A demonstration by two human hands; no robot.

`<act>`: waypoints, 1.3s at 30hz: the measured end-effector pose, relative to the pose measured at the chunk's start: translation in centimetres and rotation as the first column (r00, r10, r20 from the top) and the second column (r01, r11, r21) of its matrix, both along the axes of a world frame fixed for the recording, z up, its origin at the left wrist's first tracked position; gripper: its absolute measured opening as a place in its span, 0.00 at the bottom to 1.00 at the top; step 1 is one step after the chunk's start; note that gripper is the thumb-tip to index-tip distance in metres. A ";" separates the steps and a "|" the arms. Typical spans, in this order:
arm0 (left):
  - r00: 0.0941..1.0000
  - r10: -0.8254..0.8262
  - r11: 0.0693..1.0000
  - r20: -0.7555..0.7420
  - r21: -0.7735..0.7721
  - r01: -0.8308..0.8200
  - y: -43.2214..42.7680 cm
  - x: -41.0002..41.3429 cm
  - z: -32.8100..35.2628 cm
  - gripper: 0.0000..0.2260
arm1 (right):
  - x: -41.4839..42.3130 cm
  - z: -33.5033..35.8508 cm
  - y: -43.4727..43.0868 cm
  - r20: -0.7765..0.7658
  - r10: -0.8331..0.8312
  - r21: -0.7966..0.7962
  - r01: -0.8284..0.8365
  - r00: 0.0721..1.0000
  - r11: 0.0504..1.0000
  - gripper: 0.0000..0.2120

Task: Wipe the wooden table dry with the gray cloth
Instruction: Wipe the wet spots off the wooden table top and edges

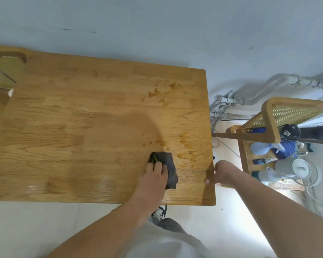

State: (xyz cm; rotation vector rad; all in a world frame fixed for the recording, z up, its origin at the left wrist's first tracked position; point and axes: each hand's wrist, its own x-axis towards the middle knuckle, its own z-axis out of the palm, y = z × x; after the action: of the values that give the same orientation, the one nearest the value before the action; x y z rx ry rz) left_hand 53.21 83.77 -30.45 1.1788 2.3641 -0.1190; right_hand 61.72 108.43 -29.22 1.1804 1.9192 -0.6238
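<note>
Pressing the gray cloth (171, 169) flat, the left hand (153, 175) has fingers extended; the right hand (222, 171) grips the right edge of the wooden surface (78, 127), near wet patches (156, 94).

Left hand (153, 175) lies flat on folded gray cloth (169, 165), pressing it to wooden table (82, 118). Water film (186, 155) sits just beyond and right of this grip; droplets (156, 94) lie well beyond it. Right hand (222, 171), right of the cloth, clasps the table's end edge, thumb on top. Spray bottles (265, 147) stand farther right.
</note>
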 end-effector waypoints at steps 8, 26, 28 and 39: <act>0.992 0.079 0.996 -0.095 -0.019 -0.081 -2.8 -11.5 -0.9 0.28 | -4.0 -0.3 -0.7 -0.173 -0.235 0.048 0.247 0.956 0.968 0.22; 0.966 0.257 0.963 0.000 0.085 -0.257 3.7 -5.7 -1.3 0.27 | -1.6 -1.3 1.5 -0.220 -0.106 0.090 0.128 0.970 0.988 0.13; 0.998 0.029 0.992 0.059 0.125 -0.037 4.0 -3.3 -2.2 0.27 | -1.5 -1.3 2.2 -0.246 -0.082 0.066 0.101 0.966 0.993 0.13; 0.925 0.379 0.920 0.030 0.093 -0.380 8.1 3.7 -1.4 0.25 | 0.2 -2.8 4.3 -0.323 -0.065 -0.064 0.046 0.944 0.997 0.07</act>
State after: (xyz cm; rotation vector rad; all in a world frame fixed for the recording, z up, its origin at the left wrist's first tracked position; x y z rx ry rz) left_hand 56.87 91.90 -31.90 0.7350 2.5630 0.1356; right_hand 61.95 112.78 -31.99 1.1552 2.1303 -0.9461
